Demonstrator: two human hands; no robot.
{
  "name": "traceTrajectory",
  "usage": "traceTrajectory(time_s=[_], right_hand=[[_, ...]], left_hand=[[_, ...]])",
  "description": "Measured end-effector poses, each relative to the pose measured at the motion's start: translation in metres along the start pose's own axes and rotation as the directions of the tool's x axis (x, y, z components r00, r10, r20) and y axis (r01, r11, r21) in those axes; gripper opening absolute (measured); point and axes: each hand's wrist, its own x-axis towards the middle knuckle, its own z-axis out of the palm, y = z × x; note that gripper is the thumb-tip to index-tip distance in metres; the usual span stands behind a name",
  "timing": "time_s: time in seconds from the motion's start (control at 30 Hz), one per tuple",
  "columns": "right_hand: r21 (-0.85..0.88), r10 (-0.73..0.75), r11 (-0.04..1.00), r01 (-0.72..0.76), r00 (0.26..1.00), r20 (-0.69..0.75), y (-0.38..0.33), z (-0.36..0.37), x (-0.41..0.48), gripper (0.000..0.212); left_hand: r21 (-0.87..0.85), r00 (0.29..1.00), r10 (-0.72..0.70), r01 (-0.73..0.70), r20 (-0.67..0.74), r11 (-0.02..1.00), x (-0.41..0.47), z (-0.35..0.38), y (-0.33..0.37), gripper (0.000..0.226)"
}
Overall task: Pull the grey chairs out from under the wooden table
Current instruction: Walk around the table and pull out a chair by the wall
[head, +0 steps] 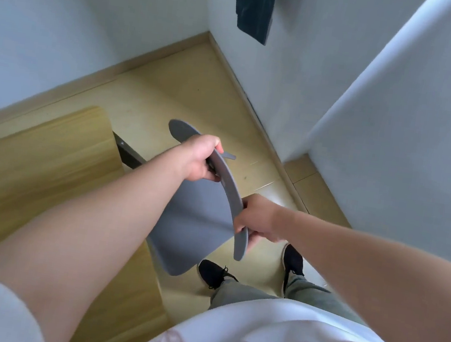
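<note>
- Right now the person is gripping the curved backrest of the grey chair point(197, 219) with both hands.
- Up at the far end, the left hand point(201, 158) is wrapping the top edge, fingers curled tight around it.
- Nearer the body, the right hand point(258, 219) is clamping the same edge, fingers closed over it.
- Its seat is showing just beside the wooden table point(34, 161), clear of the tabletop's rounded corner, above the pale floor point(201, 86).
- Two black shoes point(293, 260) are standing just behind the chair.
</note>
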Motion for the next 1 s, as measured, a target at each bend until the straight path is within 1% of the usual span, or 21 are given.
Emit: traceTrajectory(time_s=[0.1, 0.17, 0.23, 0.3, 0.4, 0.5, 0.57, 0.6, 0.7, 0.8, 0.87, 0.93, 1.0], right_hand=[[0.032, 0.004, 0.999, -0.003, 1.0, -0.02, 0.012, -0.019, -0.002, 0.035], [0.081, 0.015, 0.997, -0.013, 1.0, -0.019, 0.021, -0.034, 0.0, 0.044], [0.12, 0.021, 0.993, -0.021, 1.0, -0.003, 0.027, -0.049, 0.002, 0.051], [0.131, 0.026, 0.991, -0.026, 1.0, 0.005, 0.032, -0.062, 0.003, 0.053], [0.101, 0.029, 0.995, -0.023, 0.998, -0.055, 0.039, -0.088, 0.006, 0.042], [0.035, 0.052, 0.998, -0.048, 0.989, -0.14, 0.045, -0.11, 0.013, 0.029], [-0.046, 0.074, 0.996, -0.083, 0.982, -0.171, 0.046, -0.126, 0.014, 0.012], [-0.066, 0.093, 0.992, -0.107, 0.978, -0.185, 0.047, -0.134, 0.013, 0.009], [0.015, 0.122, 0.993, -0.121, 0.974, -0.19, 0.057, -0.165, 0.014, 0.008], [0.093, 0.142, 0.988, -0.125, 0.968, -0.209, 0.07, -0.191, 0.018, 0.01], [0.134, 0.15, 0.983, -0.123, 0.965, -0.213, 0.077, -0.2, 0.022, 0.011], [0.149, 0.133, 0.983, -0.104, 0.97, -0.201, 0.083, -0.208, 0.025, 0.017], [0.152, 0.105, 0.985, -0.079, 0.979, -0.173, 0.084, -0.212, 0.025, 0.02]], left_hand=[[0.037, 1.0, 0.0, -0.001, 0.03, 0.999, 0.004, 0.027, 0.011, 0.003], [0.062, 0.999, -0.003, 0.001, 0.042, 0.998, 0.006, 0.047, 0.017, 0.007], [0.08, 0.999, 0.005, -0.008, 0.033, 0.997, 0.013, 0.065, 0.022, 0.013], [0.091, 1.0, 0.009, -0.01, 0.011, 0.996, 0.02, 0.081, 0.027, 0.015], [0.07, 1.0, 0.012, -0.011, -0.014, 0.997, 0.034, 0.109, 0.037, 0.016], [0.064, 0.999, -0.002, 0.004, -0.038, 0.998, 0.054, 0.136, 0.051, 0.029], [0.078, 0.999, -0.033, 0.035, -0.033, 0.996, 0.067, 0.15, 0.061, 0.038], [0.082, 0.998, -0.052, 0.054, -0.026, 0.995, 0.072, 0.158, 0.064, 0.042], [0.059, 0.997, -0.064, 0.065, -0.033, 0.996, 0.088, 0.186, 0.069, 0.056], [0.021, 0.997, -0.059, 0.06, -0.058, 0.998, 0.104, 0.211, 0.07, 0.062], [0.031, 0.996, -0.051, 0.053, -0.073, 0.998, 0.109, 0.224, 0.069, 0.058], [0.079, 0.995, -0.022, 0.03, -0.099, 0.996, 0.112, 0.237, 0.07, 0.046], [0.097, 0.991, -0.008, 0.021, -0.13, 0.995, 0.115, 0.241, 0.068, 0.045]])
